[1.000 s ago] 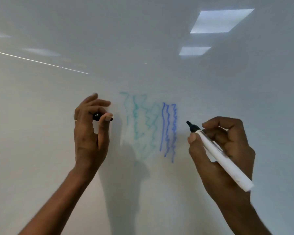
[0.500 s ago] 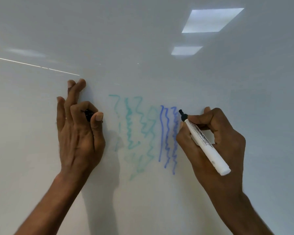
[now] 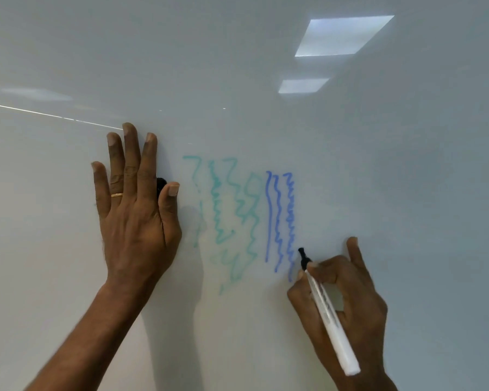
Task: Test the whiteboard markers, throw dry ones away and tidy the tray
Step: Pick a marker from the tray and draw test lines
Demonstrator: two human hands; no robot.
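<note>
While right fingers grip marker, tip beside blue squiggles, left fingers straight, thumb pinching cap.

A person's right hand grips a white marker on a glossy whiteboard, its black tip just right of the lower end of three wavy blue lines. The left hand, wearing a gold ring, lies flat on the board with fingers straight, a black cap pinched between thumb and forefinger. Fainter teal squiggles run between the left hand and the blue lines, and ceiling light reflections show above.
</note>
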